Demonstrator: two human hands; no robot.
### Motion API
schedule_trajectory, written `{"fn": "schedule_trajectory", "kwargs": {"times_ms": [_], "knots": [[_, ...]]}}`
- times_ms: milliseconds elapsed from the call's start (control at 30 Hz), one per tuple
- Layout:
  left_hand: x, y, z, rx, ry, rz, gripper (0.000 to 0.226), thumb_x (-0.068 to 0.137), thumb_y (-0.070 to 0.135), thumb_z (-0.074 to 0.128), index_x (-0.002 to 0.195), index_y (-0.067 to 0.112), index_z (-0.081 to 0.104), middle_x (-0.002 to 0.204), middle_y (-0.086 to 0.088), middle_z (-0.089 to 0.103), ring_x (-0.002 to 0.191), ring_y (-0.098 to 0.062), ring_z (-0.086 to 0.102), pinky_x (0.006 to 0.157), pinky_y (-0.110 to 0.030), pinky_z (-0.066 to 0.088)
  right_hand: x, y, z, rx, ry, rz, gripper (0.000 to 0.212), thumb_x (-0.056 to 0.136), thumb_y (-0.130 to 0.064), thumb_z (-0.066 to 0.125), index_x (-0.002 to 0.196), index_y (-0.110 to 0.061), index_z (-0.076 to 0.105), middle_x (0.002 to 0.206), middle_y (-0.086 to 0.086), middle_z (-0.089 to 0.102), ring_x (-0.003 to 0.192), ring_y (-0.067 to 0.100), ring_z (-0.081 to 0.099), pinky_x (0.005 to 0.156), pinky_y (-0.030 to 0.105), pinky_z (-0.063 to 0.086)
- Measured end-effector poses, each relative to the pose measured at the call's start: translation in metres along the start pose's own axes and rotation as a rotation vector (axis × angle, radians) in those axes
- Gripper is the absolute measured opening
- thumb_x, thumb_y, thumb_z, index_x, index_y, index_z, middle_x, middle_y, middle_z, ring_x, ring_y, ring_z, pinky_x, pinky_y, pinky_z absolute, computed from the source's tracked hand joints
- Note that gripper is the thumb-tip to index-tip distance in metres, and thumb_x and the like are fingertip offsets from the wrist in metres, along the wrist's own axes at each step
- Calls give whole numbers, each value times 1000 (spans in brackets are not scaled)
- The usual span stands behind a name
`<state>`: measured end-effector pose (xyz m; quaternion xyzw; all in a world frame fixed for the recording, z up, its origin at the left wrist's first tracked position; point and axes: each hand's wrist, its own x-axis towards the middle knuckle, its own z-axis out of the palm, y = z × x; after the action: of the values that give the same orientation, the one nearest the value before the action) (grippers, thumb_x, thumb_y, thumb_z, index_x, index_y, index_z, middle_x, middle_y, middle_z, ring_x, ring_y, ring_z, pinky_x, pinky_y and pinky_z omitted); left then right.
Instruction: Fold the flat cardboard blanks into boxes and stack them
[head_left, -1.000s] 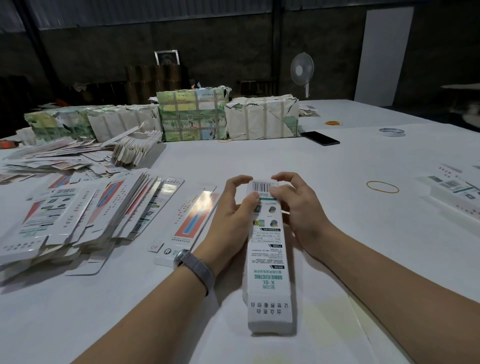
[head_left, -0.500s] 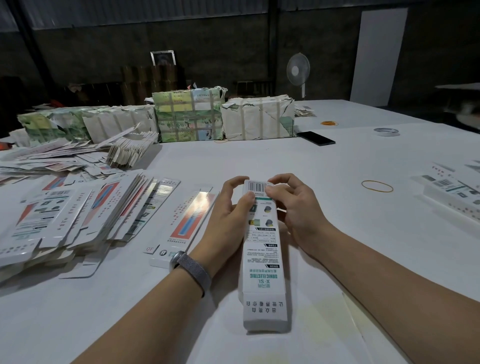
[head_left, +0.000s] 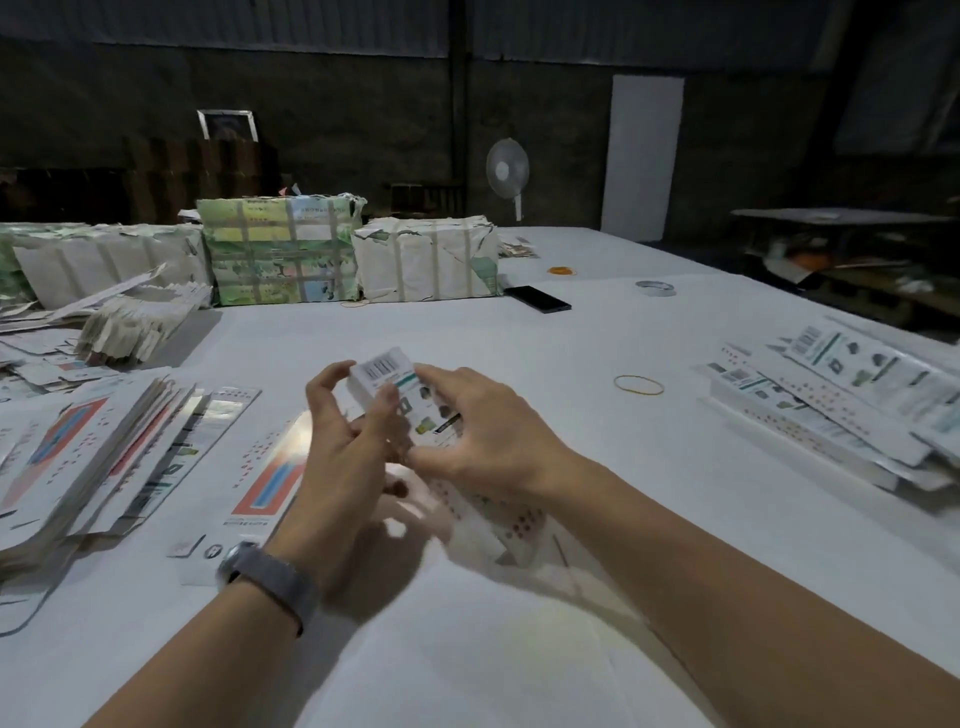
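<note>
both hands (head_left: 415, 441) gripping folded box (head_left: 387, 376), blurred

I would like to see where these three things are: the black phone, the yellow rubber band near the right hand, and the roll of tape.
black phone (head_left: 538, 299), head view, middle of its screen
yellow rubber band (head_left: 625, 388), head view, on its left loop
roll of tape (head_left: 644, 286), head view, on its left rim

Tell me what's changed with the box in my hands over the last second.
The box has swung up off the table, its barcode end raised and the long body angled toward the right. Both the left hand and right hand still grip it. The flat blanks, finished boxes and rubber band haven't moved.
</note>
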<state>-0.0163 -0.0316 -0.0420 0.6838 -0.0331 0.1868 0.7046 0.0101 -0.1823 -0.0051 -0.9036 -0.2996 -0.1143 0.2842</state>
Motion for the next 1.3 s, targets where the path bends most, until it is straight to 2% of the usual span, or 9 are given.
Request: {"fn": "schedule_trajectory", "kwargs": {"times_ms": [133,200,333,500,600,700,967,1167,1300], "knots": [[0,0,5,-1,-98,1,36,84,61,50,118,63,38,93,-3,74,68,-24,72,46,-32,53,-10,16,-39,-95,76,91,78,81,-46,71,150,-27,38,123,-1,56,109,18,55,93,42,50],[-1,-2,6,48,-102,-1,27,91,54,53,116,61,45,89,-3,72,68,-22,71,45,-38,53,-22,36,-69,-152,84,173,77,82,-47,69,151,-29,38,124,-3,55,111,17,54,95,42,49],[-1,-12,4,176,-127,-5,28,103,35,52,101,63,52,82,5,71,59,-10,66,42,-27,38,-55,94,-133,-398,90,418,66,83,-45,66,144,-30,47,121,-3,51,112,19,52,95,41,48],[-3,-15,3,205,-170,0,25,102,28,56,102,52,61,76,2,69,57,-14,63,40,-24,35,-104,174,-178,-749,17,679,23,84,-44,59,100,-28,60,111,-2,48,112,25,48,74,33,40],[-2,-18,2,238,-185,0,25,102,26,57,103,49,65,75,0,69,60,-22,63,43,-26,37,-118,202,-186,-944,28,678,33,90,-52,53,115,-34,62,122,0,49,113,25,40,78,34,37],[0,-19,1,268,-181,9,27,101,21,57,100,46,68,71,0,68,49,-14,60,42,-24,37,-112,206,-181,-1059,63,598,29,91,-41,53,115,-30,66,121,0,47,109,25,41,85,36,38],[-5,-10,2,375,-154,66,34,99,13,57,87,42,68,70,2,69,46,-9,56,38,-20,40,-65,138,-101,-531,95,413,28,92,-36,56,118,-31,66,123,-7,52,120,16,43,91,35,43],[-9,0,-2,675,-81,216,26,92,6,58,94,31,67,64,0,66,66,-11,61,65,-28,49,-11,54,-19,-108,20,226,23,89,-37,59,110,-33,69,108,-10,57,98,12,53,88,33,46],[1,4,-13,868,43,233,22,89,11,56,103,24,68,68,10,60,73,-7,56,61,-30,41,14,22,21,34,46,132,22,89,-33,60,108,-30,71,100,-11,59,89,12,55,87,34,48]]}}
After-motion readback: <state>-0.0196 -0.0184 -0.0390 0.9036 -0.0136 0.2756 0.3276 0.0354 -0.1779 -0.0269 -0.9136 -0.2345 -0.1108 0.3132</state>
